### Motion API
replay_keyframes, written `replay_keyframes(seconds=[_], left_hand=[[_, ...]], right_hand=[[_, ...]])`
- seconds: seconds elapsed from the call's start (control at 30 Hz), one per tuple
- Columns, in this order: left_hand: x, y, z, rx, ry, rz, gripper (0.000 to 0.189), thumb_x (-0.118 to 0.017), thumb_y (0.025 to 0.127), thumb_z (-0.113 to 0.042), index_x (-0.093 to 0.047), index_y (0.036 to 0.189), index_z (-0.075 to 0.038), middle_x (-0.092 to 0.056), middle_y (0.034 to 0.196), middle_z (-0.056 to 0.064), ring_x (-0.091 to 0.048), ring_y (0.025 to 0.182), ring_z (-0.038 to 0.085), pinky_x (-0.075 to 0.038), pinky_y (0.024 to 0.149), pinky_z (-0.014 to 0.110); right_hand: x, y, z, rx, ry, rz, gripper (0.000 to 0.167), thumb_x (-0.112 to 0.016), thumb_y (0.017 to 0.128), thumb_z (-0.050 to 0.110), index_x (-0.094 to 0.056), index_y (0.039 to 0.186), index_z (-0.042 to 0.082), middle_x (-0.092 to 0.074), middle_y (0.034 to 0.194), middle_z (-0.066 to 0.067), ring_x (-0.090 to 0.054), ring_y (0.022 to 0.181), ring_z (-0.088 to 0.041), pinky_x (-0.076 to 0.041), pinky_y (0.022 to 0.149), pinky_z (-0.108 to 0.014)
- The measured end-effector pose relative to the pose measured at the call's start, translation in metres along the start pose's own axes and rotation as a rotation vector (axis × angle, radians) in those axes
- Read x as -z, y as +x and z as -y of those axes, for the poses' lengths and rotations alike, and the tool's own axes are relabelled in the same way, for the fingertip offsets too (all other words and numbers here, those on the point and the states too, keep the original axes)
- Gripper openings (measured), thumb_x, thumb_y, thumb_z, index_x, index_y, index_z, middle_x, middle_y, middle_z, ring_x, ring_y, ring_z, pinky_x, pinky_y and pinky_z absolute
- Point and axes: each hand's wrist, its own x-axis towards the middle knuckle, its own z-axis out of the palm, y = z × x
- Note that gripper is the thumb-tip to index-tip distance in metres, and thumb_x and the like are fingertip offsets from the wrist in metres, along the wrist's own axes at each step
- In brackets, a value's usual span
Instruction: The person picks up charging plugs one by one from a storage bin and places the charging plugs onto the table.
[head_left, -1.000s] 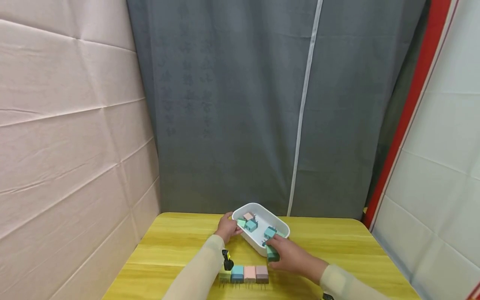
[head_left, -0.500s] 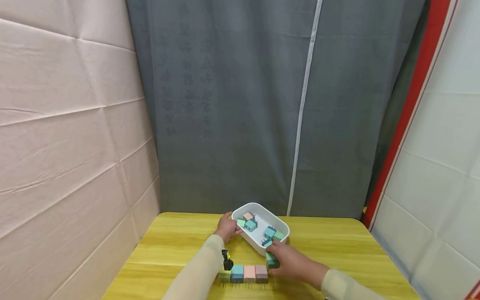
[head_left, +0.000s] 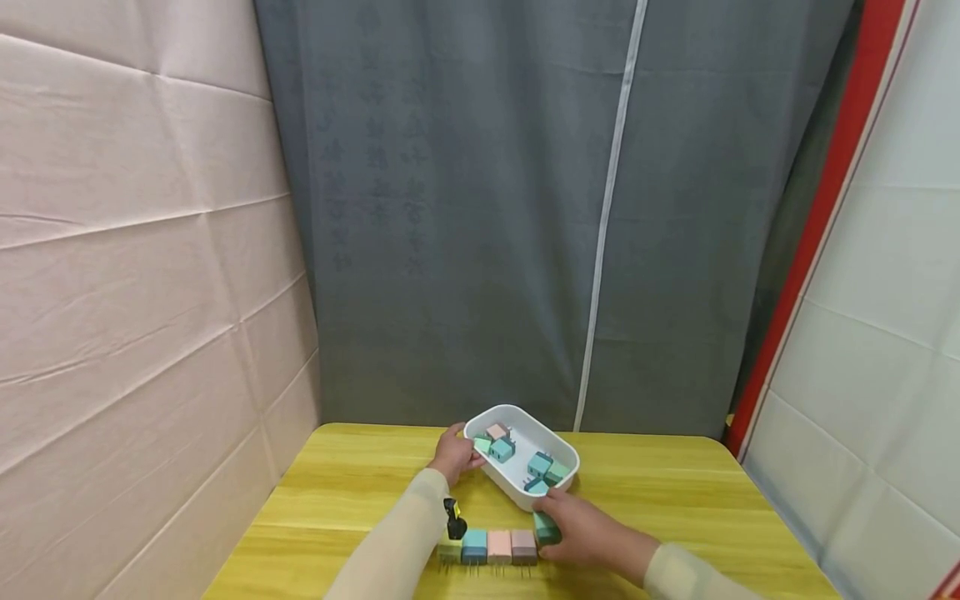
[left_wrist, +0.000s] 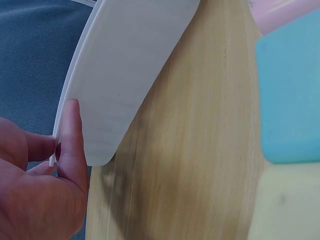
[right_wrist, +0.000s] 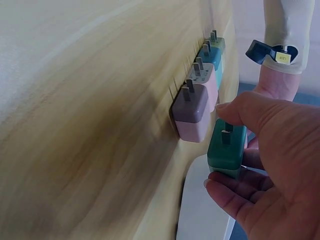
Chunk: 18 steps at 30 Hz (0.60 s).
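Observation:
My left hand [head_left: 452, 455] pinches the rim of a white plastic tub [head_left: 531, 437] at its left end; in the left wrist view, thumb and fingers [left_wrist: 74, 145] lie on either side of the rim. My right hand [head_left: 592, 531] grips a green plug-in charger [right_wrist: 227, 150] between thumb and fingers, its two metal prongs bare in the right wrist view. It is held just off the right end of a row of several chargers: yellow [head_left: 450, 550], blue [head_left: 474, 547], pink [head_left: 498, 547] and mauve [head_left: 523, 547]. Their prongs point toward me.
Inside the tub lie several more chargers, teal [head_left: 502, 451], light green [head_left: 556, 473] and pinkish [head_left: 497, 432]. The yellow wood-grain table [head_left: 360, 475] ends at a grey curtain [head_left: 465, 250]. Pale cloth walls [head_left: 150, 292] stand at both sides.
My right hand has drawn the green charger from the tub's near rim down toward the row's right end, uncovering chargers in the tub. My left hand and the tub stay in place.

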Motion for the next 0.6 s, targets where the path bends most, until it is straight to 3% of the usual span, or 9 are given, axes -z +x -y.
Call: replay_keyframes(seconds=[0.6], left_hand=[[-0.001, -0.004, -0.003, 0.015, 0.014, -0.013, 0.066, -0.052, 0.106, 0.003, -0.039, 0.170, -0.006, -0.066, 0.129, 0.026, -0.077, 0.083, 0.022, -0.069, 0.082, 0.033]], right_hand=[[-0.012, -0.004, -0.005, -0.022, 0.042, 0.011, 0.051, -0.096, 0.086, 0.029, -0.072, 0.128, 0.012, -0.062, 0.116, 0.007, -0.057, 0.095, -0.008, -0.062, 0.089, -0.032]])
